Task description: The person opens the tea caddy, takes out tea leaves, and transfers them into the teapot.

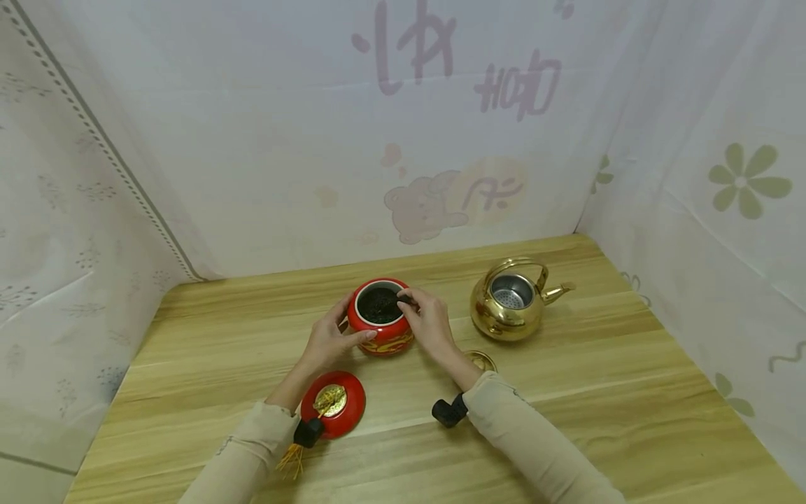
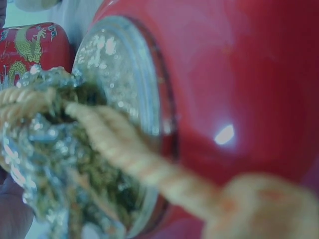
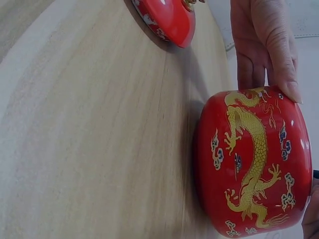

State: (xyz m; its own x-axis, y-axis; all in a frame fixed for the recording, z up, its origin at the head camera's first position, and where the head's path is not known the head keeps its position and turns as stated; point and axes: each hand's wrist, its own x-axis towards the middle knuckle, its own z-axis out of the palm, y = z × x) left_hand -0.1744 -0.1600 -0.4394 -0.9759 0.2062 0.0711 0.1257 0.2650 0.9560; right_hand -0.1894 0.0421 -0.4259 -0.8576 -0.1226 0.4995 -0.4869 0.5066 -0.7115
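The red jar [image 1: 385, 343] stands upright on the wood-grain table [image 1: 567, 448], its mouth uncovered. Dark loose contents [image 1: 375, 308] are visible inside its white-edged rim. A gold dragon and small cloud motifs decorate its outer wall, as the right wrist view confirms.

The left hand [image 1: 330, 339] is at the jar's left side; its fingers are curved round the wall, with the thumb at the front. The right hand [image 1: 428, 318] is at the right edge of the jar's mouth, thumb and fingers brought narrowly together, pinching a small dark item [image 1: 406, 299]. The far end of that item cannot be made out.

The red lid [image 1: 352, 413] lies to the jar's near left, well apart from it. It carries a gold ornament [image 1: 330, 400], a twisted cord and an orange tassel [image 1: 292, 458].

The gold kettle [image 1: 506, 323] stands to the jar's right, uncovered, with a perforated metal strainer [image 1: 512, 294] in its opening and its spout directed away from the jar. A small gold lid [image 1: 483, 360] lies to the jar's near right, partly hidden by the right forearm. Printed cloth [image 1: 283, 175] hangs behind the jar.
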